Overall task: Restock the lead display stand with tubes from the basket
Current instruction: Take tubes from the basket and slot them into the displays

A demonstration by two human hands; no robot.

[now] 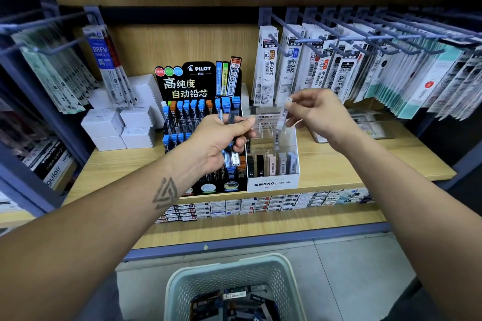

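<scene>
Wooden shelf (339,164) carries two lead displays side by side: black Pilot stand (200,122), stocked with blue- and orange-capped tubes, and white Mono stand (272,164), front row holding black, pink and grey tubes, upper clear tiers mostly bare. Pale mesh basket (281,276) sits on the floor below, with dark tubes loose in the bottom. Both forearms reach forward over the shelf edge; triangle tattoo on left forearm. Left hand (216,143) is in front of the Pilot stand, fingers curled around a bundle of tubes (232,157), thumb extended across the top. Right hand (318,112) is raised above the Mono stand, wrist bent, thumb and fingertips pinching the top of a single clear tube (283,117), which hangs near-vertical over the rear tiers.
</scene>
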